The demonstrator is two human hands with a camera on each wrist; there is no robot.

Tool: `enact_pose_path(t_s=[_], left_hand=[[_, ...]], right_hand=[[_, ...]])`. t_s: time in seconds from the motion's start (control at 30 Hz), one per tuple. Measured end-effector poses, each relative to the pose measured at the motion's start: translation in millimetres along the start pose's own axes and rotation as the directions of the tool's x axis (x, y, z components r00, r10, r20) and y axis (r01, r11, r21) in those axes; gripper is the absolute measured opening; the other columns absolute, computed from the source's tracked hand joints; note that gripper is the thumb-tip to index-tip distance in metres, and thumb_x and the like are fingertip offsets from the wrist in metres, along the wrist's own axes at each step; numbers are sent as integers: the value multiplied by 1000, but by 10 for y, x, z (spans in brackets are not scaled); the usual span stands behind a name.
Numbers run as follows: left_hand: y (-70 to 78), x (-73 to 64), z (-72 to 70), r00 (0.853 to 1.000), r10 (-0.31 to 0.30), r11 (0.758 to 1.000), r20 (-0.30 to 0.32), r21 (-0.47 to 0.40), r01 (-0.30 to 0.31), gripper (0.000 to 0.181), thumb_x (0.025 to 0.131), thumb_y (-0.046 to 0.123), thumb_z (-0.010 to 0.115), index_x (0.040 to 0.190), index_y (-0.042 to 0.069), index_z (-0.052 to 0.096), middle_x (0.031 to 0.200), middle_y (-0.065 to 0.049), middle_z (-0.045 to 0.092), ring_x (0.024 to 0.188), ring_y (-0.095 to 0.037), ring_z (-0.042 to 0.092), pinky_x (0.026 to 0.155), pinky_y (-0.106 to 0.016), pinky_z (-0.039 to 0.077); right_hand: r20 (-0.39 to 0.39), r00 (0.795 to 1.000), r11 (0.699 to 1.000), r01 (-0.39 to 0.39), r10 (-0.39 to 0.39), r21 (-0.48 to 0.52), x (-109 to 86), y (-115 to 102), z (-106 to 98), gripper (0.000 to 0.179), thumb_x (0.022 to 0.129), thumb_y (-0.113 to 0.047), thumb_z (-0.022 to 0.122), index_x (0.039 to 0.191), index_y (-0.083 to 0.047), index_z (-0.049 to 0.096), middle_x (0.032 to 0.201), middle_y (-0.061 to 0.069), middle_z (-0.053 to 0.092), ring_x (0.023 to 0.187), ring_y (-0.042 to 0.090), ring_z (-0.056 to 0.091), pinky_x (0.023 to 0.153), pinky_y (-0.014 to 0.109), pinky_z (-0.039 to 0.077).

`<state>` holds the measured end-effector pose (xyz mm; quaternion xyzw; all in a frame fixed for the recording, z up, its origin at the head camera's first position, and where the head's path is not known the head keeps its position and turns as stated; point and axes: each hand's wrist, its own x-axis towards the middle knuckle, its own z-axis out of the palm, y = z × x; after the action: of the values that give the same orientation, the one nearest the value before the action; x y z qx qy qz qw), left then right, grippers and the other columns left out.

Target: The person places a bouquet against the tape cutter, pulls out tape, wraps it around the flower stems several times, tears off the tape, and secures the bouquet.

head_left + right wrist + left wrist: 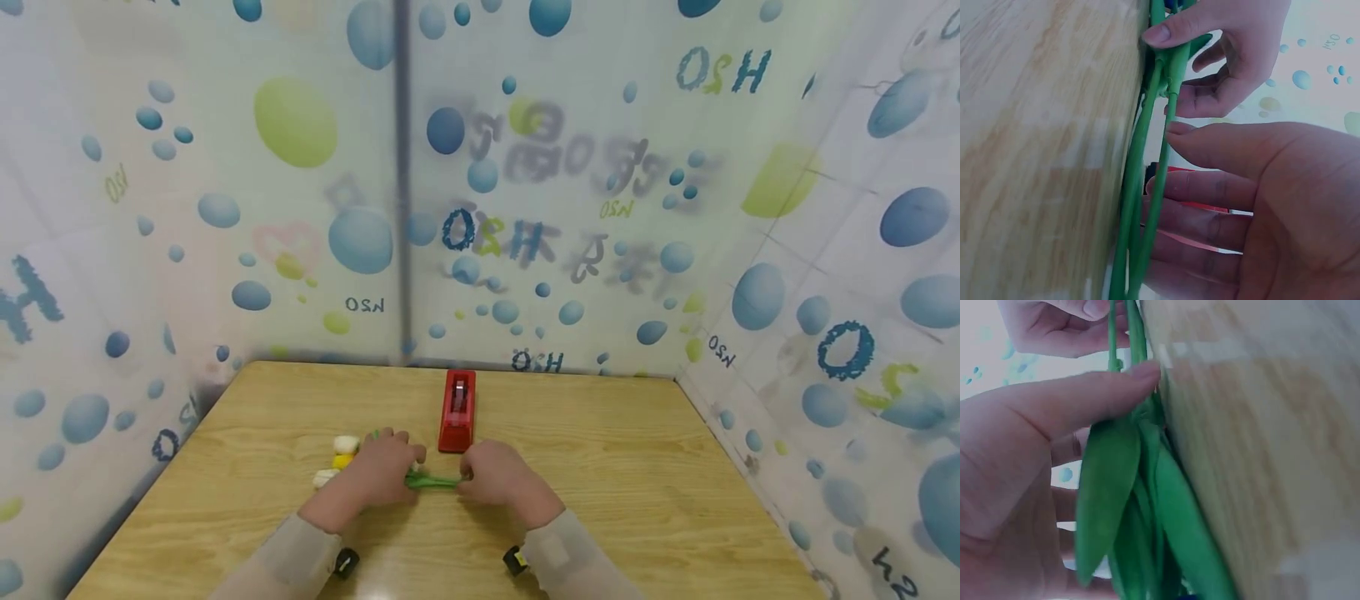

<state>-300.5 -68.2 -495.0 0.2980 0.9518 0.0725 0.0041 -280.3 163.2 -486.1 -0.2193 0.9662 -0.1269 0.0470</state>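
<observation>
A bunch of artificial flowers lies low over the table, with white blooms (pixel 347 445) and a yellow bloom (pixel 342 461) to the left of my left hand (pixel 384 468). Its green stems (pixel 437 482) stretch between both hands. In the left wrist view, my left thumb crosses the bunch just above the broad green leaves (pixel 1110 487), with the fingers behind it. My right hand (pixel 497 473) holds the stems farther down. In the right wrist view its thumb and forefinger meet at one thin stem (pixel 1159 181), the other fingers extending behind the stems.
A red tape dispenser (pixel 457 417) stands on the wooden table (pixel 600 450) just beyond the hands, near the back edge. A curtain (pixel 525 275) printed with blue and green spots surrounds the table at the back and sides.
</observation>
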Motion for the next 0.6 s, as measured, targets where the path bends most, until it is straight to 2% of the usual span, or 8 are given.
enact_pose_path(t_s=[0.1,0.23,0.33,0.43,0.5,0.6], left_hand=[[9,-15,-84,1000,-10,1000,-8,-20,9,55,74,44,96,115,18,73,105,-6,67,93,-28,56,82,-56,55],[10,34,-248,997,-49,996,-59,-77,44,49,81,39,92,116,10,73,105,-10,69,97,-33,62,82,-51,61],[1,153,-339,991,-80,987,-104,-145,65,36,92,30,85,115,5,73,104,-12,73,96,-31,67,83,-47,62],[-5,318,-403,980,-141,962,-140,-254,102,26,97,21,79,113,1,72,100,-13,75,90,-26,70,80,-45,63],[-9,426,-422,967,-202,931,-157,-337,140,23,98,19,77,112,0,73,101,-13,77,90,-25,71,79,-45,63],[-34,597,-371,940,-288,877,-186,-446,181,24,98,19,77,112,0,75,101,-14,78,92,-28,73,81,-46,64]], right_hand=[[-23,1000,1000,-5,5,12,-14,20,-32,22,92,-26,79,74,-15,70,63,-10,46,59,7,40,53,22,34],[-76,997,998,-30,34,55,7,54,-98,17,96,-31,79,93,-14,79,77,-9,67,67,6,54,64,22,50],[-153,982,984,-87,111,156,40,58,-146,18,98,-28,78,86,-14,78,76,-6,69,66,7,56,62,24,52],[-226,945,942,-166,237,293,90,37,-201,26,99,-25,75,75,-15,73,67,-5,63,60,9,53,54,25,46],[-258,909,897,-212,327,389,133,21,-240,29,100,-24,73,73,-14,71,63,-3,60,58,12,50,51,25,42],[-284,861,836,-248,422,490,203,17,-288,25,100,-22,73,78,-11,75,69,0,65,62,15,54,53,27,43]])
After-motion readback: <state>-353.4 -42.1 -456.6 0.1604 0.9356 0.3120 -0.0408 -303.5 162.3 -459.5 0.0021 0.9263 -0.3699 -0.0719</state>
